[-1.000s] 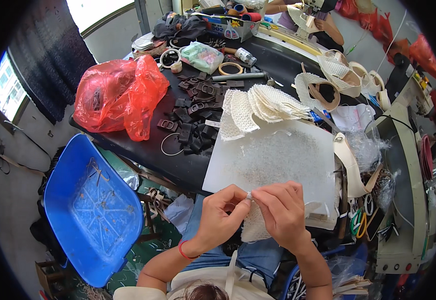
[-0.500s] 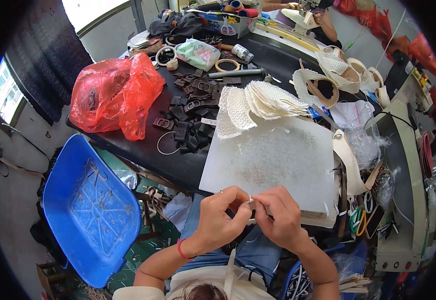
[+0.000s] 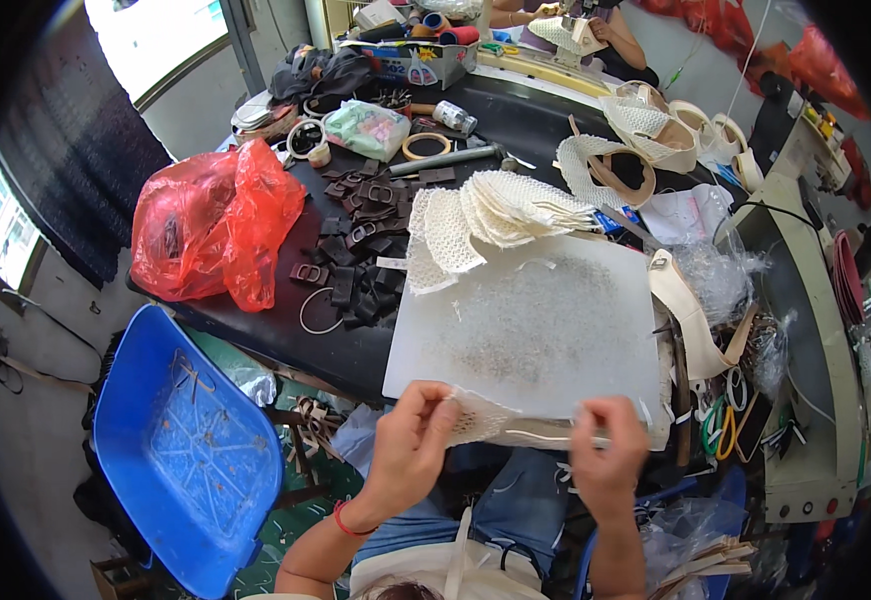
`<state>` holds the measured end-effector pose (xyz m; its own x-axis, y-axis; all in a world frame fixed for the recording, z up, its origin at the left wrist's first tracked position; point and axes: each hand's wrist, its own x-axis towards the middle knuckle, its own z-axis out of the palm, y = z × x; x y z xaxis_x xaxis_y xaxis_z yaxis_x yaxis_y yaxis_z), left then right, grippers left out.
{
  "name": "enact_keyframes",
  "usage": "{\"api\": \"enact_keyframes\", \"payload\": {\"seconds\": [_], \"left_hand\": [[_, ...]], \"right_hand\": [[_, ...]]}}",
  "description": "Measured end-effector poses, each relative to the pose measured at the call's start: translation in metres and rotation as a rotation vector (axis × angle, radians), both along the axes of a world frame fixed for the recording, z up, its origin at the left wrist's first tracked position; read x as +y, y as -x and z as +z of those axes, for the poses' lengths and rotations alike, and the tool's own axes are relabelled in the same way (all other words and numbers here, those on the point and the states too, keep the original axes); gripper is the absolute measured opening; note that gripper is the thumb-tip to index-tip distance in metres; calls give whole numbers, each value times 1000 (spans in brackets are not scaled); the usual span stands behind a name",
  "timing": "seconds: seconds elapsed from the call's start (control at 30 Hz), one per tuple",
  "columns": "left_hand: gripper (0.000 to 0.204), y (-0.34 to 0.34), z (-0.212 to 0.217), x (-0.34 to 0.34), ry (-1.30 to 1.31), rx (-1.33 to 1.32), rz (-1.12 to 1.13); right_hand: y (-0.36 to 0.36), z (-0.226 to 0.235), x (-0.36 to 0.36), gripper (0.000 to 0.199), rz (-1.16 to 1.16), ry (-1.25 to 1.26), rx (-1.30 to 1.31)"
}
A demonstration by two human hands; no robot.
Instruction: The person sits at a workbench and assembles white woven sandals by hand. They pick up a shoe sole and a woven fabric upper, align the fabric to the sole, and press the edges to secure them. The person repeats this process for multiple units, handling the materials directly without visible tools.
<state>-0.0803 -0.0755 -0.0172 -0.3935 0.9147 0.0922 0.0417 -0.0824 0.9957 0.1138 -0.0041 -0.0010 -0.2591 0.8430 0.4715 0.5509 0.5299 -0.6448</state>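
Note:
Above the near edge of the white work board (image 3: 426,350), my left hand (image 3: 411,440) pinches a cream mesh piece (image 3: 478,415) between thumb and fingers. A thin white strip (image 3: 541,436) runs from beside that piece toward my right hand (image 3: 608,450). My right hand, somewhat blurred, is closed with its fingers pinched on the strip's far end. At the board's far edge lies a fanned stack of similar cream mesh pieces (image 3: 521,210).
Dark buckled straps (image 3: 366,225) and a red plastic bag (image 3: 216,225) lie left of the board. A blue tub (image 3: 191,450) stands lower left. Right of the board are a cream strap (image 3: 691,315) and scissors (image 3: 724,430). At the back, another person's hand (image 3: 611,35) holds cream material.
My hands were close together, pinching something small; now they are apart. My right hand has moved right, and the mesh piece and thin strip show between them. The view has shifted slightly.

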Motion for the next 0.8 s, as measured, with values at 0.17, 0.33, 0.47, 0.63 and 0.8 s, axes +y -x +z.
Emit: {"api": "enact_keyframes", "payload": {"seconds": [0.17,0.33,0.47,0.63,0.8], "left_hand": [[15,21,71,30,-213,280,56],[24,-30,115,116,-483,1056,-843],[33,-77,38,171,-498,1147,-1012],[41,-49,10,135,-181,1244,-638],[52,-13,-30,137,-108,1265,-649]], "right_hand": [[-107,3,-15,11,-136,370,-205],[-149,6,49,12,-244,42,-283],[-154,-19,135,46,-315,-201,-422],[-172,-21,159,64,-383,101,-611],[-142,32,128,67,-384,-233,-521]]}}
